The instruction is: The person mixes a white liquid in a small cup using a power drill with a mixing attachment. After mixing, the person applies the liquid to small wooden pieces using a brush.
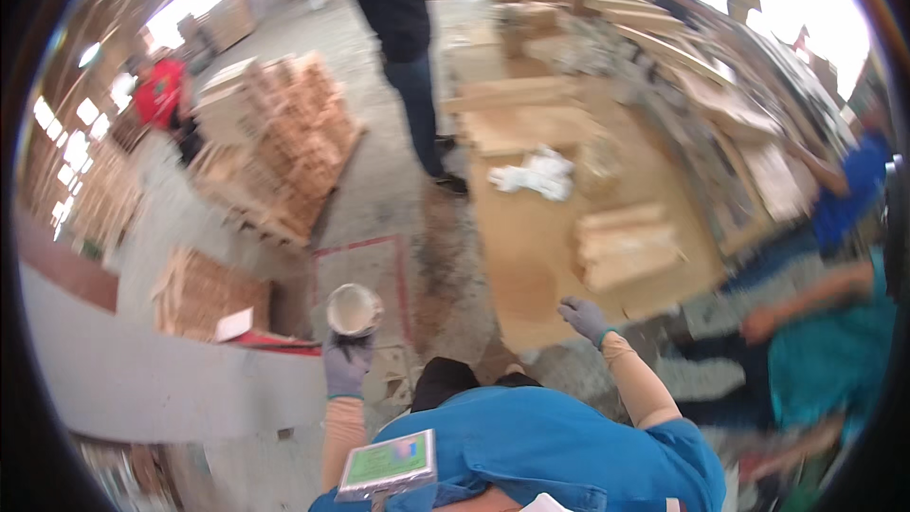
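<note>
My left hand [347,366], in a grey glove, is closed around a round white tub [354,311]. The tub's open mouth shows a pale inside; its contents are too blurred to tell. My right hand [585,319], also gloved, is at the near edge of a brown-topped table [531,270]. Its fingers look curled in, and I see nothing in them. On that table, beyond my right hand, lies a stack of pale wooden pieces [627,245]. A crumpled white cloth or bag [536,173] rests farther back, beside a clear plastic bag [597,168].
Pallets of stacked wood [284,137] stand at left, with a lower wood stack [204,294] nearer. A grey panel [171,360] borders my left side. A person in dark clothes [398,38] stands ahead. Co-workers in teal [825,360] and blue [848,194] are close at right.
</note>
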A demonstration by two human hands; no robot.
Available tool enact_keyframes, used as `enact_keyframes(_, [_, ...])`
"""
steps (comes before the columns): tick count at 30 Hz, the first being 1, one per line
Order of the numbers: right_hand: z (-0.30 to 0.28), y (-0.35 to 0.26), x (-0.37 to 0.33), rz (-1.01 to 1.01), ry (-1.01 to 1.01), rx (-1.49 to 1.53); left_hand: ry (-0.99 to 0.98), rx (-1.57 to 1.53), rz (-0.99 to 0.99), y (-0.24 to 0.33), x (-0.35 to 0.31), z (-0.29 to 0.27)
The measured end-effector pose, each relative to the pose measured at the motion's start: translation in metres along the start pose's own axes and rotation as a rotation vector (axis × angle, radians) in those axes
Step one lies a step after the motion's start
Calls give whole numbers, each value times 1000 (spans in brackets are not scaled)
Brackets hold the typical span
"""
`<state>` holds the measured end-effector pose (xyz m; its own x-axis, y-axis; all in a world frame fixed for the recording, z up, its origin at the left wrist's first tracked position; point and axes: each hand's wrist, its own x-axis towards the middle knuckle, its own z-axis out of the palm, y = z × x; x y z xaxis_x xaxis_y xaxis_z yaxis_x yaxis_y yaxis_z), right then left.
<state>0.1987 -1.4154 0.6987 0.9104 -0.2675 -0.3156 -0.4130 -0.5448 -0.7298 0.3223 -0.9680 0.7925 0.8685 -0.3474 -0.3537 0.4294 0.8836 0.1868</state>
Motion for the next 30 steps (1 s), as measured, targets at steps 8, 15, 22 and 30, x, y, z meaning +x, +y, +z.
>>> enact_keyframes(8, [33, -19, 144, -64, 83, -218, 72, 236, 28, 47, 148, 37])
enact_keyframes(15, [71, -23, 172, 300, 161, 124, -35, 455, -130, 76, 267, 87])
enact_keyframes(22, [62, -2, 167, 417, 444, 401, -446, 1127, -267, -44, 384, 200])
enact_keyframes(30, [50, -38, 170, 609, 388, 359, -416, 1017, -543, -133, 446, 233])
